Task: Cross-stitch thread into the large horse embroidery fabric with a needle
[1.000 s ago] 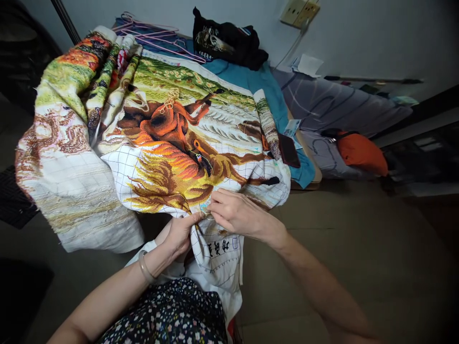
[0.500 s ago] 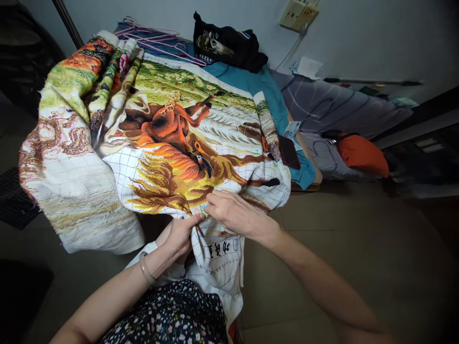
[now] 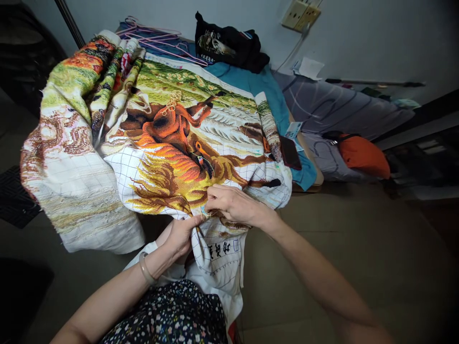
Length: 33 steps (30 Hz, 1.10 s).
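A large cross-stitch canvas [image 3: 168,177] with a stitched horse picture and a printed grid spreads in front of me and drapes towards my lap. My left hand [image 3: 182,232] grips its near edge, thumb on top and the other fingers underneath. Just to the right, my right hand [image 3: 229,204] is closed above the canvas, with its fingertips pinched together. Whatever sits between those fingertips is too small to make out. Loose yellow thread [image 3: 172,102] lies on the stitched part. Black characters [image 3: 219,249] show on the hanging fold below my hands.
Rolled and bunched canvas [image 3: 68,129] hangs at the left. Behind lie pink hangers [image 3: 158,40], a black bag [image 3: 231,50] and a teal cloth [image 3: 247,81]. To the right are a dark phone-like object [image 3: 291,153] and an orange bag [image 3: 364,155]. A socket [image 3: 300,15] is on the wall.
My right hand has shifted slightly up and its wrist has turned a little, fingers still pinched near the same spot. My left hand keeps its hold on the canvas.
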{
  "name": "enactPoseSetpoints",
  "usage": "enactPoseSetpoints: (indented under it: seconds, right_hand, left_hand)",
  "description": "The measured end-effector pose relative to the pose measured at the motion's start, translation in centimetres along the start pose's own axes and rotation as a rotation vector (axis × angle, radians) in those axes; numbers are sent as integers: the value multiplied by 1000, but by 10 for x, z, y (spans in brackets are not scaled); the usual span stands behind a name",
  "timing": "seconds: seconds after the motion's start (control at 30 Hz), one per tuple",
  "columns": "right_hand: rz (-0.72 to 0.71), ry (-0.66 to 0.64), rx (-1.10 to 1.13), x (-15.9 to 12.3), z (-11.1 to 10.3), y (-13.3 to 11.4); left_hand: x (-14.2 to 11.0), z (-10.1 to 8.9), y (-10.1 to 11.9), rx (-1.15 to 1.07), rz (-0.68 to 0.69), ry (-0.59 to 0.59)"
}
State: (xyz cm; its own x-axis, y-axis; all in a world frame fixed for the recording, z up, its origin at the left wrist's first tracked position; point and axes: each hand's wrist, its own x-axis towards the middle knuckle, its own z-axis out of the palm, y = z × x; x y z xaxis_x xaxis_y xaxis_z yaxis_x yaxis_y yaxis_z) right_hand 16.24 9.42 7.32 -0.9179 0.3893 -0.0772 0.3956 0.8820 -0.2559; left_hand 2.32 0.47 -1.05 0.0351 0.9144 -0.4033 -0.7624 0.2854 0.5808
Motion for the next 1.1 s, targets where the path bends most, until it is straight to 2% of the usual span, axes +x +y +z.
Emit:
enactPoseSetpoints:
  seconds: [0.13, 0.27, 0.63, 0.77, 0.87, 1.1]
  right_hand:
    - [-11, 8, 82, 0, 2, 5]
    - [-15, 29, 65, -2, 2, 3]
    - [8, 28, -277, -8, 0, -15]
    - [16, 2, -315, -7, -1, -19]
    - [-6, 16, -258, -7, 1, -14]
    - [-59, 56, 59, -1, 5, 5]
  left_hand:
    - [0, 0, -1, 2, 6, 7]
    - [0, 0, 0, 15, -8, 23]
    - [-1, 1, 1, 11, -44, 23]
    - [-1, 0, 1, 15, -45, 20]
    - [-1, 1, 2, 2, -34, 10]
    - [0, 1, 1, 12, -14, 20]
